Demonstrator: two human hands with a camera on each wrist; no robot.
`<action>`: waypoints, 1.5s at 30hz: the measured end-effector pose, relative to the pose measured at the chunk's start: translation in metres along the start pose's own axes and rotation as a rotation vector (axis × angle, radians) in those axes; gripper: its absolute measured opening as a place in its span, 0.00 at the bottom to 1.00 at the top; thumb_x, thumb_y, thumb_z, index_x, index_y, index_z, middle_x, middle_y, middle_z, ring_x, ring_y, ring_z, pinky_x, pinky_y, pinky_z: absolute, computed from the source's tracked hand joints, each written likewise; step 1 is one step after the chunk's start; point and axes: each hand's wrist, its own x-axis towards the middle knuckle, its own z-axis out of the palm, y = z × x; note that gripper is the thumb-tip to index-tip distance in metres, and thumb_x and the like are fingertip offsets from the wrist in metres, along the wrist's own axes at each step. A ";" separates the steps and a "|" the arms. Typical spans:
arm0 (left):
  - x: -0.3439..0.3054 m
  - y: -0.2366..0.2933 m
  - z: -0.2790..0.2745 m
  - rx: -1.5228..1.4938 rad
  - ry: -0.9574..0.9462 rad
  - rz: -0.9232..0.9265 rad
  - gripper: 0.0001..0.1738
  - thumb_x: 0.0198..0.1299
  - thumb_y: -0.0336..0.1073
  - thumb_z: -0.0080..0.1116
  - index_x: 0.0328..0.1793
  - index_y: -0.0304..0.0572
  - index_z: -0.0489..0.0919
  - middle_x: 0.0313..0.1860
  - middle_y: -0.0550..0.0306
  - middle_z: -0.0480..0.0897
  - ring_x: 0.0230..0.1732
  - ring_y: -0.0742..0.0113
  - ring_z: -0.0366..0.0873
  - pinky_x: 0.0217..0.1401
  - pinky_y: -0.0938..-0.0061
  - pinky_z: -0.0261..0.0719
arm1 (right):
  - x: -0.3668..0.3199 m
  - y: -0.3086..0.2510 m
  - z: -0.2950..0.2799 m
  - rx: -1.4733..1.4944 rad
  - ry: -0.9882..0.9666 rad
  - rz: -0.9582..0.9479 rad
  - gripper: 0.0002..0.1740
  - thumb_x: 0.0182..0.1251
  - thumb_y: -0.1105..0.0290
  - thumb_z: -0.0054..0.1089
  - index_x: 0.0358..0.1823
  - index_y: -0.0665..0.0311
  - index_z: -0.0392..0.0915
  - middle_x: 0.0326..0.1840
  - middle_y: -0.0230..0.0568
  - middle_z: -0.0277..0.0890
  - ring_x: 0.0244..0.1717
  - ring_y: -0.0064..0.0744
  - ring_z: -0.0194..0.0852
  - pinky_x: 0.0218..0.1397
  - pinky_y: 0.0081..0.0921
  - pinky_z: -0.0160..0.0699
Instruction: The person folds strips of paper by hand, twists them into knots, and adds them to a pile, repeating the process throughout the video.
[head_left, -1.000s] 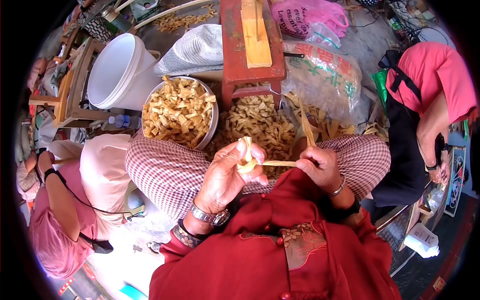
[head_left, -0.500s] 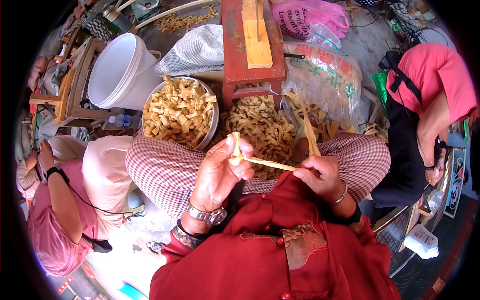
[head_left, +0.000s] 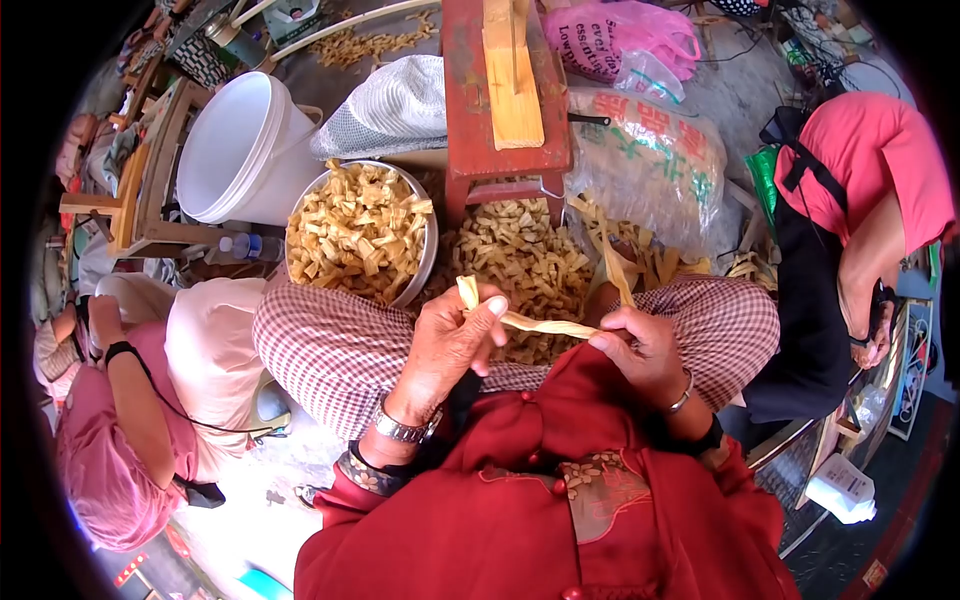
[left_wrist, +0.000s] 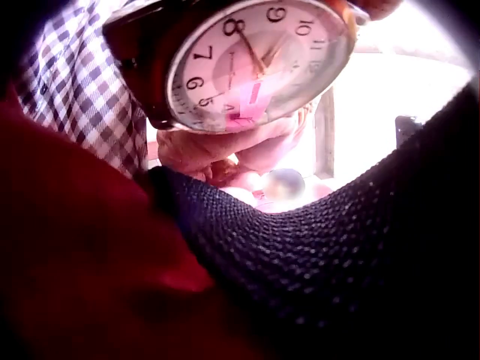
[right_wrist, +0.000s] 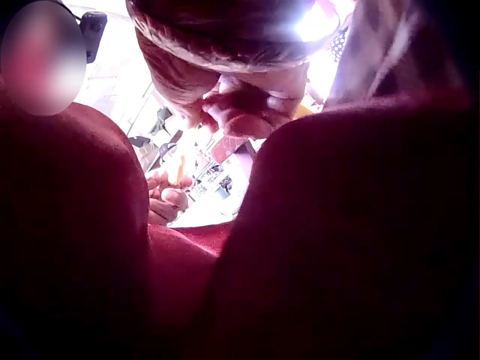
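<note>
"What are the hands doing?"

"The left hand (head_left: 447, 343) holds a pale twisted strip (head_left: 550, 326) near one end; the right hand (head_left: 645, 350) grips it farther along."

"And beyond them?"

"Past checked trousers (head_left: 330, 335), a metal basin (head_left: 432, 238) heaped with folded yellowish pieces (head_left: 355, 230) stands near a red wooden bench (head_left: 464, 95), a white bucket (head_left: 283, 160) just beside the basin."

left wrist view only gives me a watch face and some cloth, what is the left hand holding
Observer: In the head view, the left hand pinches a pale strip.
Operator: does anything hold it farther along
Observer: Yes, the right hand grips the same strip.
Operator: what is out ahead on the left side
Observer: Among other things, a silvery bowl heaped with yellowish pieces.
</note>
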 end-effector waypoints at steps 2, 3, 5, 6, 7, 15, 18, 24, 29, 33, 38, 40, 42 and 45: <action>0.001 0.001 0.002 0.037 0.052 -0.008 0.12 0.66 0.39 0.57 0.44 0.35 0.75 0.18 0.63 0.73 0.11 0.81 0.62 0.11 0.88 0.57 | 0.004 -0.001 0.003 0.025 -0.091 0.059 0.10 0.61 0.68 0.64 0.37 0.67 0.75 0.26 0.39 0.73 0.24 0.28 0.72 0.29 0.22 0.70; 0.002 0.003 0.001 0.027 0.047 -0.011 0.12 0.66 0.38 0.56 0.43 0.36 0.75 0.18 0.64 0.72 0.11 0.82 0.61 0.11 0.88 0.57 | 0.009 -0.006 0.004 0.047 -0.148 0.102 0.11 0.62 0.68 0.62 0.39 0.67 0.74 0.27 0.40 0.74 0.25 0.29 0.73 0.31 0.23 0.71; 0.004 0.007 0.002 -0.001 0.037 -0.011 0.10 0.66 0.37 0.56 0.42 0.37 0.74 0.18 0.65 0.70 0.12 0.82 0.59 0.12 0.88 0.56 | 0.018 -0.009 0.013 0.091 -0.227 0.046 0.14 0.65 0.66 0.59 0.46 0.66 0.72 0.29 0.43 0.76 0.30 0.37 0.77 0.36 0.28 0.74; 0.005 0.008 0.004 -0.018 0.031 -0.007 0.09 0.66 0.37 0.56 0.42 0.37 0.74 0.18 0.66 0.69 0.12 0.83 0.58 0.12 0.87 0.55 | 0.024 -0.012 0.018 0.122 -0.260 0.006 0.14 0.66 0.65 0.57 0.46 0.67 0.71 0.30 0.46 0.76 0.31 0.40 0.77 0.36 0.28 0.74; 0.006 0.010 0.007 -0.036 0.024 -0.001 0.09 0.66 0.36 0.56 0.41 0.38 0.74 0.18 0.66 0.68 0.13 0.83 0.58 0.12 0.87 0.55 | 0.030 -0.017 0.023 0.166 -0.302 0.030 0.13 0.67 0.64 0.56 0.45 0.67 0.72 0.30 0.47 0.76 0.30 0.41 0.77 0.35 0.29 0.74; 0.011 0.066 -0.004 -0.413 0.069 0.203 0.01 0.65 0.28 0.52 0.39 0.40 0.73 0.23 0.65 0.70 0.18 0.82 0.60 0.14 0.86 0.61 | 0.091 -0.061 -0.010 0.017 -0.336 -0.208 0.15 0.70 0.63 0.50 0.27 0.66 0.72 0.19 0.44 0.69 0.21 0.43 0.71 0.26 0.32 0.67; 0.034 0.102 -0.002 -0.299 0.016 0.349 0.02 0.66 0.28 0.51 0.38 0.39 0.72 0.23 0.65 0.70 0.17 0.82 0.61 0.14 0.86 0.64 | 0.129 -0.071 -0.031 -0.190 -0.196 -0.406 0.13 0.67 0.65 0.54 0.28 0.66 0.72 0.17 0.43 0.65 0.19 0.43 0.68 0.23 0.34 0.64; 0.097 0.161 0.007 -0.103 0.109 0.463 0.03 0.66 0.30 0.52 0.39 0.39 0.74 0.22 0.67 0.70 0.19 0.83 0.64 0.16 0.85 0.66 | 0.199 -0.068 -0.053 -0.407 0.082 -0.471 0.15 0.69 0.60 0.51 0.28 0.62 0.68 0.18 0.46 0.68 0.22 0.50 0.72 0.24 0.41 0.67; 0.139 0.156 0.000 -0.104 0.116 0.465 0.04 0.64 0.31 0.54 0.37 0.40 0.75 0.21 0.67 0.70 0.18 0.82 0.65 0.17 0.84 0.64 | 0.227 -0.050 -0.053 -0.470 0.129 -0.423 0.12 0.70 0.63 0.50 0.33 0.64 0.67 0.23 0.50 0.68 0.26 0.55 0.70 0.27 0.42 0.65; 0.150 0.158 -0.003 -0.045 0.152 0.460 0.04 0.64 0.31 0.54 0.38 0.41 0.75 0.20 0.67 0.70 0.16 0.81 0.65 0.16 0.84 0.63 | 0.235 -0.043 -0.053 -0.552 0.125 -0.404 0.07 0.68 0.68 0.48 0.33 0.62 0.67 0.27 0.46 0.73 0.29 0.52 0.75 0.29 0.43 0.71; 0.162 0.153 -0.006 0.155 0.198 0.433 0.05 0.64 0.31 0.55 0.35 0.40 0.75 0.18 0.69 0.70 0.17 0.82 0.64 0.18 0.84 0.64 | 0.243 -0.022 -0.046 -0.648 0.120 -0.416 0.04 0.64 0.71 0.49 0.32 0.62 0.66 0.23 0.46 0.72 0.26 0.51 0.75 0.28 0.43 0.71; 0.175 0.141 -0.010 0.367 0.294 0.514 0.06 0.63 0.31 0.56 0.32 0.39 0.75 0.18 0.69 0.70 0.19 0.82 0.63 0.20 0.83 0.64 | 0.242 -0.018 -0.042 -0.668 0.114 -0.406 0.04 0.63 0.71 0.49 0.32 0.62 0.66 0.21 0.46 0.71 0.26 0.51 0.75 0.27 0.43 0.71; 0.179 0.139 -0.012 0.489 0.352 0.559 0.08 0.62 0.31 0.57 0.30 0.37 0.75 0.18 0.69 0.70 0.20 0.83 0.62 0.22 0.82 0.63 | 0.238 -0.018 -0.037 -0.622 0.137 -0.407 0.04 0.62 0.71 0.50 0.32 0.62 0.66 0.20 0.46 0.71 0.25 0.51 0.75 0.27 0.43 0.71; 0.176 0.137 -0.014 0.580 0.409 0.619 0.09 0.61 0.31 0.57 0.29 0.36 0.75 0.18 0.69 0.70 0.22 0.83 0.62 0.23 0.80 0.63 | 0.235 -0.010 -0.034 -0.649 0.135 -0.414 0.04 0.62 0.71 0.50 0.32 0.61 0.67 0.21 0.45 0.72 0.25 0.50 0.75 0.27 0.43 0.72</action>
